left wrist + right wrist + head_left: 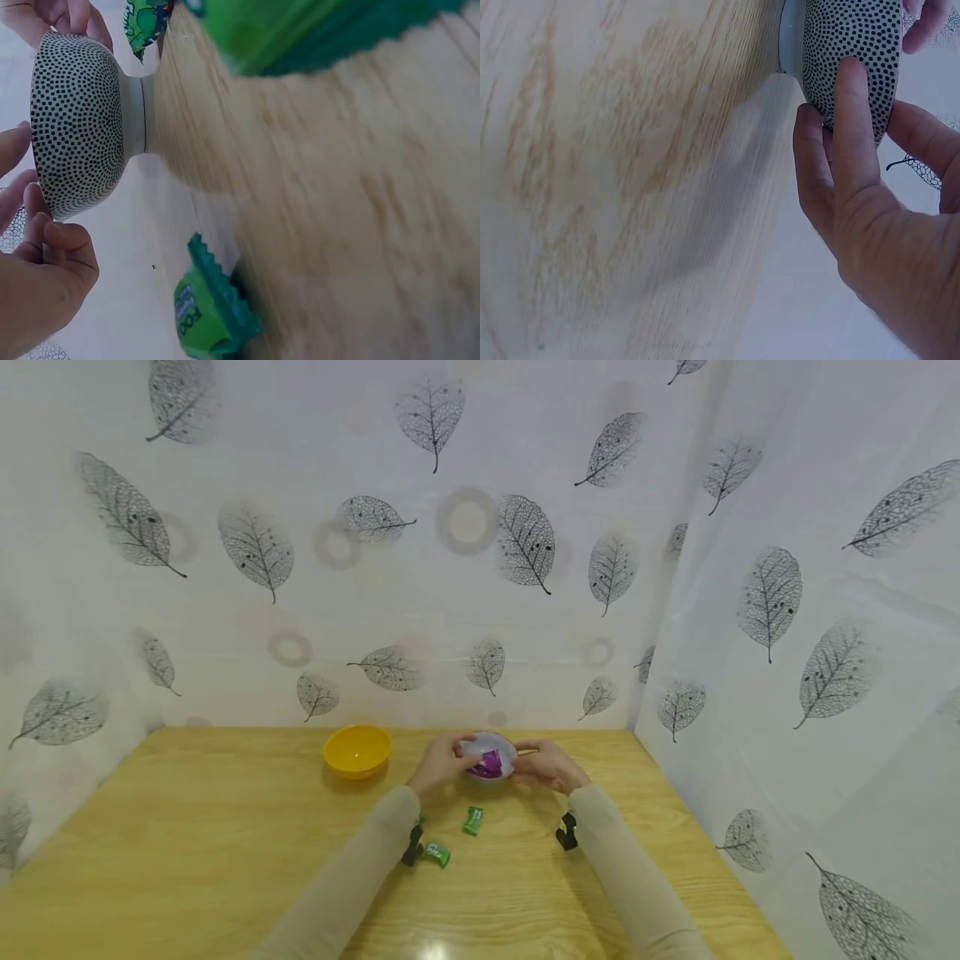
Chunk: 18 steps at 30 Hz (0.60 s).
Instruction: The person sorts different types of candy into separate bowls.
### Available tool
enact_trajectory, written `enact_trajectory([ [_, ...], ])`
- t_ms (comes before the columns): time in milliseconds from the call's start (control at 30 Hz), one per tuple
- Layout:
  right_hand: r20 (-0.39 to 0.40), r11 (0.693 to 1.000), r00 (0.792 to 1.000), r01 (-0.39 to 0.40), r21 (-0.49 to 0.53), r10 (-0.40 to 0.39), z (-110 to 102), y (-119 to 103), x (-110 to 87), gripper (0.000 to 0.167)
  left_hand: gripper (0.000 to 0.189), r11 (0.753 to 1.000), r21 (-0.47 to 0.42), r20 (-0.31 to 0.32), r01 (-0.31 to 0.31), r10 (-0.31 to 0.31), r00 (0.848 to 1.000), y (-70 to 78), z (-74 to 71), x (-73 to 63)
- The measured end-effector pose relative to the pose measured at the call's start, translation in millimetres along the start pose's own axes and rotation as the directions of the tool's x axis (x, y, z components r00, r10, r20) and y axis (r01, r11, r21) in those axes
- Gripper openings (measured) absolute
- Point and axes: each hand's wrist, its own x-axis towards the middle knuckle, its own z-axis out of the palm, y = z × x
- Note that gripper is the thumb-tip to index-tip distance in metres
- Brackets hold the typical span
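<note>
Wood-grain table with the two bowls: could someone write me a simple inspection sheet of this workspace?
Surface: yellow-brown wood-grain table
Job's things: round white bowl with black dots outside, shiny purple packet inside
Clutter: small green wrapped packets lying on the table, round orange-yellow bowl standing to the left
Hands: left hand and right hand hold the dotted bowl from opposite sides
Cables: nothing seen
Surroundings: white sheeting printed with dark leaves
</note>
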Motion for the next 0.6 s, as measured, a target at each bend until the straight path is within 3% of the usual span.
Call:
enact_trajectory([
  [200,0.001,1.000,1.000,0.004,-0.008,-0.004,0,0,0.0,0.053,0.030,1.000,-0.015,-0.039,0.006,-0.007,0.999,-4.5,-4.5,-2.5],
  [400,0.001,1.000,1.000,-0.001,-0.006,0.001,2,2,0.3,0.052,0.027,0.999,0.013,-0.066,0.034,-0.033,0.997,-3.7,-17.5,-9.4],
  [600,-0.001,1.000,1.000,0.005,-0.014,-0.005,1,0,-1.7,0.052,0.027,0.999,0.022,-0.070,0.025,-0.023,0.997,-0.5,-31.8,-19.7],
])
